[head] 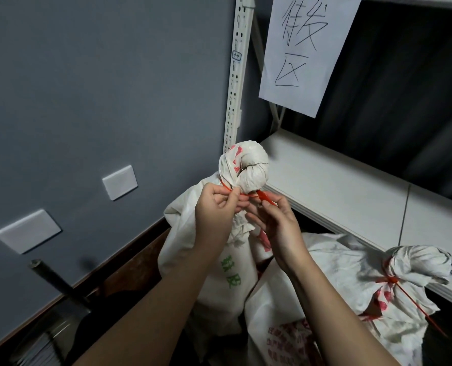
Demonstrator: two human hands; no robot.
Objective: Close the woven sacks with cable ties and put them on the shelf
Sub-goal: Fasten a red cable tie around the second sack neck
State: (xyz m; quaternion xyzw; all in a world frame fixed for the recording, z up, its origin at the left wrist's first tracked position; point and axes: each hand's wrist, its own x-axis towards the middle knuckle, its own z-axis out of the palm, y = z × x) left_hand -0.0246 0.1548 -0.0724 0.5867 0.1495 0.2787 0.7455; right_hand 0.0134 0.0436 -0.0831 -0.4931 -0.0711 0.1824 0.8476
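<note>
A white woven sack (182, 225) with green print stands upright in front of me, its bunched neck (246, 167) twisted into a knob. A red cable tie (261, 196) runs around the neck just below the knob. My left hand (217, 207) pinches the tie on the left side of the neck. My right hand (275, 220) pinches the tie's other end on the right. A second white sack (338, 281) lies at lower right, its neck closed by a red cable tie (391, 280). The white shelf (338, 186) board runs to the right.
A white slotted shelf upright (236, 75) rises behind the sack. A paper sign (304, 48) with handwritten characters hangs from the shelf above. The grey wall (100, 88) carries two white blank plates. A dark rod (58, 283) leans at lower left.
</note>
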